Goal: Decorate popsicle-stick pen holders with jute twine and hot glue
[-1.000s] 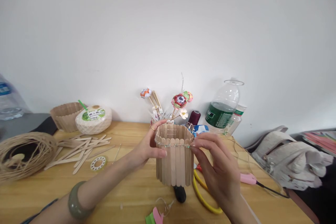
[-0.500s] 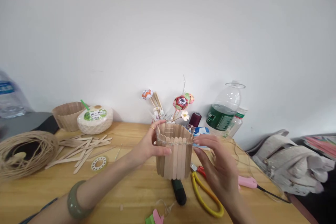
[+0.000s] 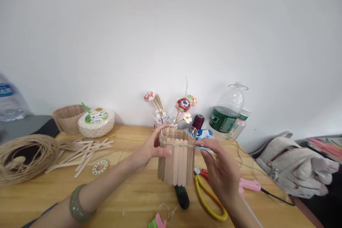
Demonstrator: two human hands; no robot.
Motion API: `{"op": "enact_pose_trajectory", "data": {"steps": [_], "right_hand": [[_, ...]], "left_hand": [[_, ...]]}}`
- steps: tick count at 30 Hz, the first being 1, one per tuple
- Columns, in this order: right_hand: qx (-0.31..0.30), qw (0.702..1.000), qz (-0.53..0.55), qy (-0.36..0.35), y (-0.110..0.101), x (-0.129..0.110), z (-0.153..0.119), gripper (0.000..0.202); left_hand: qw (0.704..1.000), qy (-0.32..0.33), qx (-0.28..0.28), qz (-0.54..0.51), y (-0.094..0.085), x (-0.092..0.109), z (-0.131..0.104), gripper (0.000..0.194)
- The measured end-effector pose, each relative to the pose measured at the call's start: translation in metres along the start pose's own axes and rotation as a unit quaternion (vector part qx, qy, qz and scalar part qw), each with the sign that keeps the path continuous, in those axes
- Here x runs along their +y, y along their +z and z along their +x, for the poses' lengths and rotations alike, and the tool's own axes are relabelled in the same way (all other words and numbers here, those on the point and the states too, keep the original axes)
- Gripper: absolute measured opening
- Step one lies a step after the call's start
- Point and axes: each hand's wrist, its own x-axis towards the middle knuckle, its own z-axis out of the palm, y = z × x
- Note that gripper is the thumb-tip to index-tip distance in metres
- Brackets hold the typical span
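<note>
A cup-like holder of upright wooden craft sticks (image 3: 177, 165) is raised above the table, with a thin twisted cord (image 3: 177, 145) around it just below its rim. My left hand (image 3: 151, 146) grips its left side, thumb on the front and fingers at the rim. At the right edge, my right hand (image 3: 220, 160) has its fingertips near the rim by the cord; whether they pinch the cord is too small to tell. Beneath the holder lies a dark green handle (image 3: 182, 196). Yellow-handled pliers (image 3: 207, 199) rest beside it.
Loose sticks (image 3: 85, 153), a coil of twine (image 3: 29, 156), a tape ring (image 3: 100, 167) and a wrapped coconut (image 3: 96, 123) are at left. Behind stand paper flowers (image 3: 183, 105) and a cut bottle (image 3: 224, 115). A pink glue gun (image 3: 249, 184) lies right.
The stick holder has turned and tilted slightly in my left hand. My right hand has shifted a little left, its fingers closer together at the rim.
</note>
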Motion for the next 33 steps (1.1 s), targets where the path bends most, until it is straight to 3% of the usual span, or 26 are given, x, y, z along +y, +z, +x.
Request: {"op": "enact_pose_trajectory", "data": {"steps": [11,17,21,25,28,30,31,33], "right_hand": [[0.045,0.998,-0.034,-0.033,0.004,-0.009,0.006,0.025],[0.068,0.992,0.040,0.103,0.002,-0.011,0.001,0.015],[0.083,0.976,0.085,0.181,0.000,-0.011,-0.004,0.029],[0.105,0.966,0.100,0.215,-0.004,-0.007,-0.006,0.038],[0.091,0.969,0.088,0.212,-0.009,-0.007,-0.006,0.036],[0.087,0.974,0.077,0.194,-0.011,-0.010,-0.005,0.019],[0.078,0.980,0.067,0.169,-0.011,-0.014,-0.005,0.010],[0.049,0.995,0.036,0.081,-0.011,-0.022,-0.005,0.020]], "left_hand": [[1.000,-0.012,-0.012,-0.022,-0.001,-0.008,0.000,0.085],[0.997,-0.012,-0.055,-0.061,-0.003,-0.003,-0.002,0.086],[0.996,-0.008,-0.065,-0.066,-0.003,-0.001,-0.003,0.090],[0.998,0.004,-0.040,-0.049,-0.001,0.002,-0.003,0.099],[0.999,0.030,-0.024,-0.006,0.000,0.003,-0.003,0.106],[0.998,0.046,-0.021,0.024,0.000,0.005,-0.003,0.109],[0.998,0.049,-0.019,0.038,0.000,0.005,-0.004,0.111],[0.997,0.048,-0.013,0.062,0.001,0.006,-0.005,0.113]]}}
